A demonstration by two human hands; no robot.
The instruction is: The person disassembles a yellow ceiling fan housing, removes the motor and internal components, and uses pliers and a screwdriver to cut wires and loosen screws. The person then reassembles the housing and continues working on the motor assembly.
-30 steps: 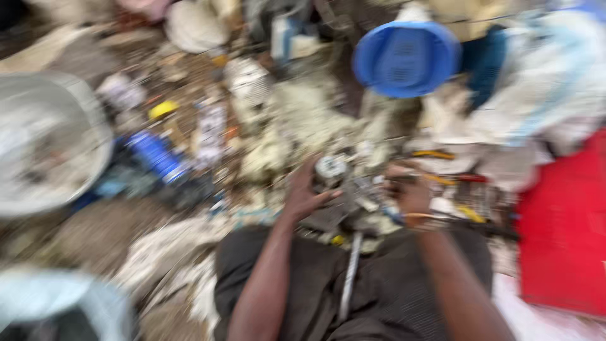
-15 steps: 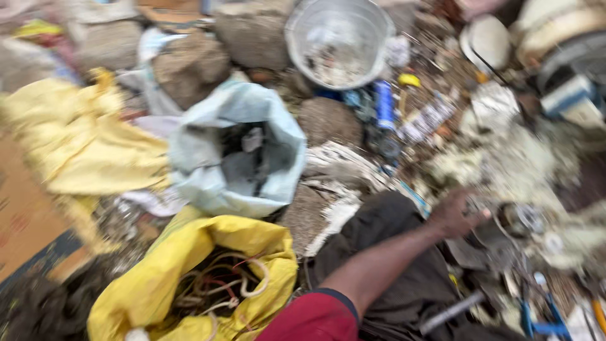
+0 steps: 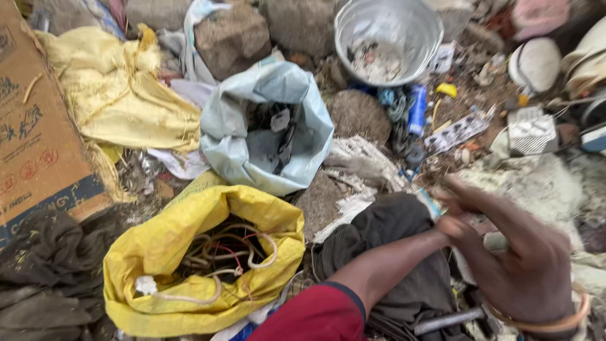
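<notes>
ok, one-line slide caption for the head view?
Blurred hands over scrap-strewn ground, beside a yellow sack of wires, a pale blue bag and a metal bowl.

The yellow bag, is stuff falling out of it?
Yes. The yellow bag gapes open, stuffed with tangled wires, and one pale cable droops over its front rim. Scraps litter the ground around it.

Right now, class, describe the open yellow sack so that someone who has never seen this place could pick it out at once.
Start at the cardboard box on the left edge. Below and right of it, beside the person's knee, sits the open yellow sack. Unlike the pale blue bag above it, it holds coiled cream and red wires.
</notes>
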